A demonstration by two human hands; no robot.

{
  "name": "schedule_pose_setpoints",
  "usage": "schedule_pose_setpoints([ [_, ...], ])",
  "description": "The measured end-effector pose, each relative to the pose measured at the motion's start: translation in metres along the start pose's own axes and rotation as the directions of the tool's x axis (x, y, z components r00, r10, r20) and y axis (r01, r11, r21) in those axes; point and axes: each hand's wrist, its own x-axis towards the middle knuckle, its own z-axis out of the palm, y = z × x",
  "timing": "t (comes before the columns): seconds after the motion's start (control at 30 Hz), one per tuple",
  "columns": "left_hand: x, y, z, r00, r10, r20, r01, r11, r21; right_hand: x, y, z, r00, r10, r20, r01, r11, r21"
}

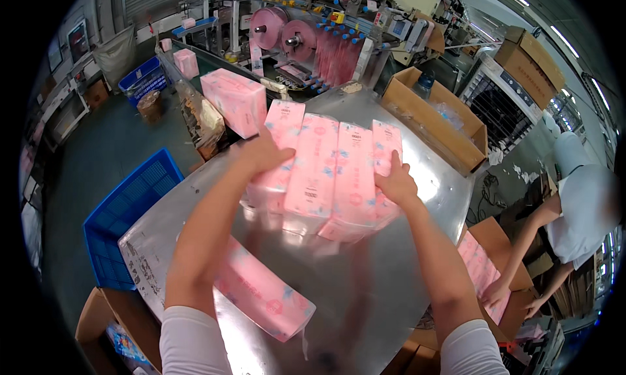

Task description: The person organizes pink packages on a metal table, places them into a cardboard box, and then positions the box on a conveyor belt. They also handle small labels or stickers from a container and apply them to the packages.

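Note:
Several pink tissue packs (313, 166) stand side by side in a row on the metal table, squeezed between my two hands. My left hand (263, 154) grips the left end of the row, its thumb lying over the top. At the other end, my right hand (398, 179) presses the outermost pack with thumb and fingers. A single pink pack (264, 289) lies apart on the table, below my left forearm. Beyond my left hand, another pink bundle (236, 101) sits at the conveyor's end. The undersides of the gripped packs are hidden.
The shiny metal table (385, 290) has a blue crate (124, 205) at its left and an open carton (443, 124) at its far right. A machine with pink film rolls (300, 41) stands behind. At right, a co-worker's hands reach into a carton (492, 235) of pink packs.

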Motion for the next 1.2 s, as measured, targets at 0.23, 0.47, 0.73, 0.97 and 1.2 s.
schedule_pose_setpoints([
  [0.23, -0.238, 0.011, 0.004, 0.872, 0.422, 0.248, -0.477, 0.848, 0.232, -0.08, 0.076, -0.001, 0.964, -0.241, 0.11, 0.238, 0.971, 0.035],
  [0.47, -0.365, -0.107, -0.017, 0.996, -0.093, 0.019, 0.091, 0.884, -0.458, -0.208, 0.096, -0.012, 0.89, -0.384, 0.246, 0.306, 0.903, 0.302],
  [0.73, -0.325, -0.135, 0.018, 0.786, -0.095, 0.611, 0.617, 0.169, -0.768, -0.215, 0.113, -0.008, 0.677, -0.153, 0.72, -0.628, 0.391, 0.673],
  [0.97, -0.355, -0.009, 0.009, 0.891, 0.048, 0.451, 0.437, 0.173, -0.882, -0.327, 0.238, -0.096, 0.901, 0.123, 0.415, -0.431, 0.159, 0.888],
  [1.2, -0.439, 0.155, 0.114, 0.54, 0.605, 0.585, 0.439, 0.391, -0.809, -0.563, 0.458, -0.162, 0.883, 0.304, 0.358, -0.37, -0.017, 0.929],
])
